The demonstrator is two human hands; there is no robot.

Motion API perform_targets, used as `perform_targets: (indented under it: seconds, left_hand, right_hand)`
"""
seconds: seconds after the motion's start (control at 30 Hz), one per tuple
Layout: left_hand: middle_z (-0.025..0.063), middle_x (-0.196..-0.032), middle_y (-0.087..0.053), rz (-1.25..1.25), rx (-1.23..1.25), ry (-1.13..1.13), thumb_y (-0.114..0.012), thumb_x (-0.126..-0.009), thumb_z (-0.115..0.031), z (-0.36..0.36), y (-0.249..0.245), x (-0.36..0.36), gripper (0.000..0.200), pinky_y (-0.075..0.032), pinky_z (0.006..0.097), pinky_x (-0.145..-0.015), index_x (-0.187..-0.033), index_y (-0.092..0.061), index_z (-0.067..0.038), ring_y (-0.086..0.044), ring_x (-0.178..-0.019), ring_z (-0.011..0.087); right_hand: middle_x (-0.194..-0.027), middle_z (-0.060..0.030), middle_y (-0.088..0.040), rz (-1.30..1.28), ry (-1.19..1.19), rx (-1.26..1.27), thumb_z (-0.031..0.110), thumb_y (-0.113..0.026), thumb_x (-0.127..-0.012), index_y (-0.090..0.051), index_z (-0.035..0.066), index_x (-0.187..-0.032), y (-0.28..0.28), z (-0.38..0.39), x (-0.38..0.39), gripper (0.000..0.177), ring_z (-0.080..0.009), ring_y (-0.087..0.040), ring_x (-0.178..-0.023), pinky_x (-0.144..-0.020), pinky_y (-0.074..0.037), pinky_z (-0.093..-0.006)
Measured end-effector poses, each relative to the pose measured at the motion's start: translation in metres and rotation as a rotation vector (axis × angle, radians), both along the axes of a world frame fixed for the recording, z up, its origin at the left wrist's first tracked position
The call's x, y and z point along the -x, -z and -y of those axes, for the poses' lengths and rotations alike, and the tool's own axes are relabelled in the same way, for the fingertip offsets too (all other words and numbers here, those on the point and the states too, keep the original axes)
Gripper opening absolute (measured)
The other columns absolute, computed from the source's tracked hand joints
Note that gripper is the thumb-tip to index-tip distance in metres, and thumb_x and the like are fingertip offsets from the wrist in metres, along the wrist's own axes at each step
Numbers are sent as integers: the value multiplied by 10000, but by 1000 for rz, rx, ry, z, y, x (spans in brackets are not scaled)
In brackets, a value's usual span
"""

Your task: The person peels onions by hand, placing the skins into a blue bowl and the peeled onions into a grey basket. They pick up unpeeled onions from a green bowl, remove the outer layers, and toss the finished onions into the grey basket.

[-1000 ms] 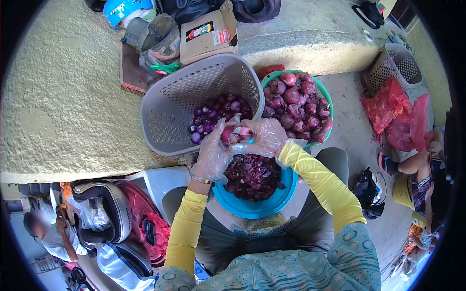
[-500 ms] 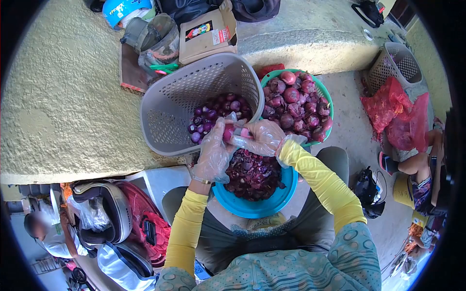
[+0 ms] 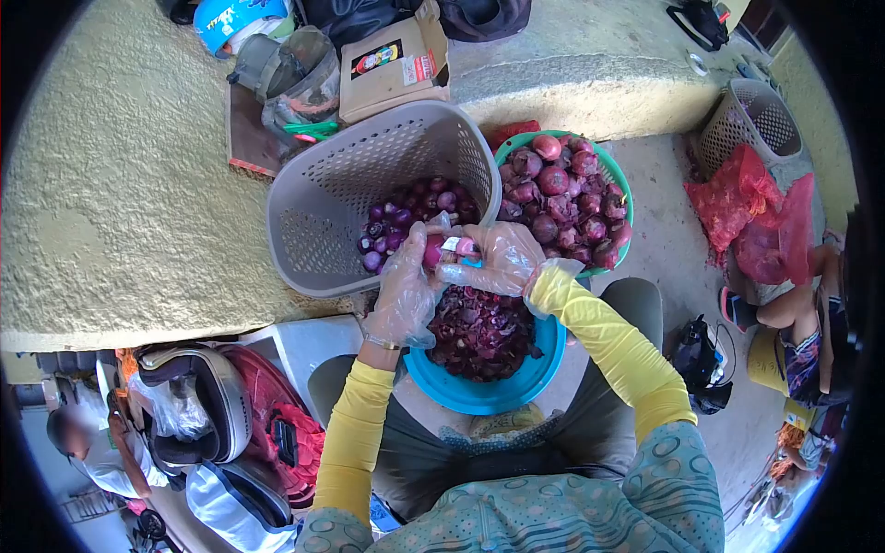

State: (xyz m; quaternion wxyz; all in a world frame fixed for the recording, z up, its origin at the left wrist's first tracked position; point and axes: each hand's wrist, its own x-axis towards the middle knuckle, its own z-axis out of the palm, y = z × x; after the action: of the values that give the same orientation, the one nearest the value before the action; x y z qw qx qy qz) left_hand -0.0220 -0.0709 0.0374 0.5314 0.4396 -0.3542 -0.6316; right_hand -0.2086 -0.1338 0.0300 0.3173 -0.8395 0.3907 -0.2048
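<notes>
In clear plastic gloves, both my hands meet over the front rim of a grey perforated basket (image 3: 300, 263). My left hand (image 3: 406, 286) is closed around a red onion (image 3: 433, 252). My right hand (image 3: 505, 258) is closed on a small pink-handled tool (image 3: 466, 247) with a bright, blade-like tip against the onion; its exact kind is partly hidden. Peeled purple onions (image 3: 396, 218) lie in the basket. Below my hands, a blue basin (image 3: 442, 394) holds dark red onion skins (image 3: 484, 336). Unpeeled onions (image 3: 553, 182) fill a green basket (image 3: 627, 198) beside my right hand.
A cardboard box (image 3: 392, 69), a clear plastic container (image 3: 313, 74) and green-handled scissors (image 3: 312, 129) sit on the ledge behind. Red mesh sacks (image 3: 737, 198) and another grey basket (image 3: 751, 120) stand at right. People sit at both sides, beyond a black bag (image 3: 696, 364).
My right hand has turned slightly, and the tool's bright tip and a blue part show more clearly. The left hand keeps its hold on the onion. The person at left has shifted an arm.
</notes>
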Motion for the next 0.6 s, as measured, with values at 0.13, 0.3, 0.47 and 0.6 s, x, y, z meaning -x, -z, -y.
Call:
perform_targets:
  seconds: [0.13, 0.3, 0.47, 0.6]
  left_hand:
    - [120, -1311, -595, -55, -56, -28, -400, -1123, -369, 0, -4, 1, 447, -495, 299, -1016, -1268, -584, 11, -583, -1140, 153]
    - [123, -1334, -581, -156, -81, 22, -416, -1120, -364, 1, -7, 1, 441, -483, 311, -1036, -1265, -581, 18, -569, -1172, 159]
    - [114, -1368, -569, -208, -95, 0, -469, -1099, -381, 0, -3, -1, 420, -497, 344, -1047, -1255, -592, -11, -567, -1222, 185]
    - [99, -1394, -560, -227, -89, 12, -521, -1081, -377, 0, 2, -2, 384, -523, 363, -1034, -1227, -614, -34, -576, -1235, 201]
  right_hand:
    - [-700, -143, -659, 98, -9, -57, 632, -695, -864, -725, 105, -1101, -7, -3, -1, 579, -379, -670, -666, -649, -542, -452]
    - [-600, -122, -570, 127, -31, -87, 618, -686, -890, -678, 66, -801, -5, -2, 1, 559, -362, -578, -562, -586, -492, -434]
    - [-572, -139, -523, 137, -40, -142, 620, -673, -904, -597, 44, -681, -4, -2, 1, 622, -372, -527, -541, -567, -466, -437]
    - [-573, -147, -524, 90, -65, -128, 617, -653, -921, -607, 40, -685, -1, -1, 2, 625, -384, -539, -545, -565, -462, -449]
